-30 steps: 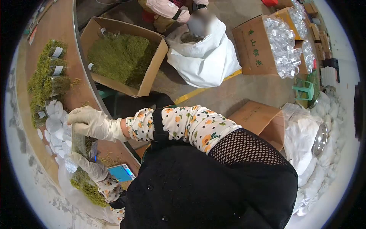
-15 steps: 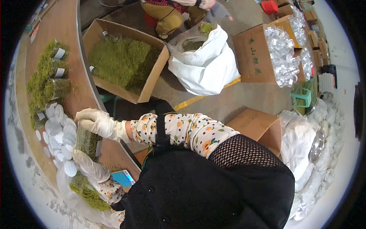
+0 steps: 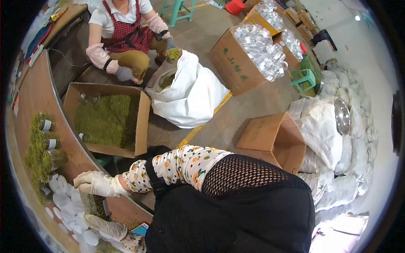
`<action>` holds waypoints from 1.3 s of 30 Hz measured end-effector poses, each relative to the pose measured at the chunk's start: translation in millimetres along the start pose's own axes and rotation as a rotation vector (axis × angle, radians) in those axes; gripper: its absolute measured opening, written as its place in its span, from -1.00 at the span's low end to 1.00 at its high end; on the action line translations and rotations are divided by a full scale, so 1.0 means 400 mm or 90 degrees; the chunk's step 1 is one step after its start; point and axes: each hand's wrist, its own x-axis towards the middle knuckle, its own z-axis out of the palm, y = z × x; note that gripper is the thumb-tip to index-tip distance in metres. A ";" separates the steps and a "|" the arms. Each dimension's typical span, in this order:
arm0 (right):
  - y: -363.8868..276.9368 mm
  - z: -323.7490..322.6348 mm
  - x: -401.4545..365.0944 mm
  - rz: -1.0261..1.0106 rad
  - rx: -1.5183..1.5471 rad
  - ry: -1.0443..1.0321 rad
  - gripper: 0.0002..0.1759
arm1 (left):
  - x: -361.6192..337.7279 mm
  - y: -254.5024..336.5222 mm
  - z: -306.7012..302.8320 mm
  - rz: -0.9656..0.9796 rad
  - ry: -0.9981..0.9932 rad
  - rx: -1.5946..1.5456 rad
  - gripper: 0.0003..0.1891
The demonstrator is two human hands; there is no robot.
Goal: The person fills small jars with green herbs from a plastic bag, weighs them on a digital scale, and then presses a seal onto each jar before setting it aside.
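A clear jar [image 3: 89, 205] with dry green moss-like strands inside lies between my hands over the brown table. My gloved right hand [image 3: 96, 184] is closed around its far end, with the fingers bent over the rim. My gloved left hand [image 3: 105, 227] grips the near end, its fingertips partly hidden. Close beside both hands is a pile of white round discs [image 3: 69, 206]. One patterned disc [image 3: 90, 237] lies just below my left hand. Further up the table stand several filled jars [image 3: 50, 143] with white labels and strands spilling out.
A carton of green strands [image 3: 103, 122] stands beside the table [image 3: 63, 122]. Behind it is a white sack [image 3: 185, 92], where a person [image 3: 126, 42] sits. Cartons of clear jars [image 3: 259, 50], an open carton [image 3: 270, 141] and stacked white sacks [image 3: 341, 168] stand to the right.
The view has swung, so the table and hands appear lower and further left. More of the seated person shows. Both my hands stay on the jar.
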 end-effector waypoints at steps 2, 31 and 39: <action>-0.010 -0.005 -0.002 0.001 -0.005 -0.002 -0.68 | 0.001 0.000 0.005 -0.014 -0.009 -0.029 -0.34; -0.109 0.099 -0.048 -0.438 -0.279 -0.240 -0.76 | -0.121 0.021 -0.072 -0.216 -0.056 -0.438 -0.34; -0.133 0.104 -0.037 -0.407 -0.297 -0.236 -0.74 | -0.142 0.015 -0.053 -0.183 -0.038 -0.445 -0.34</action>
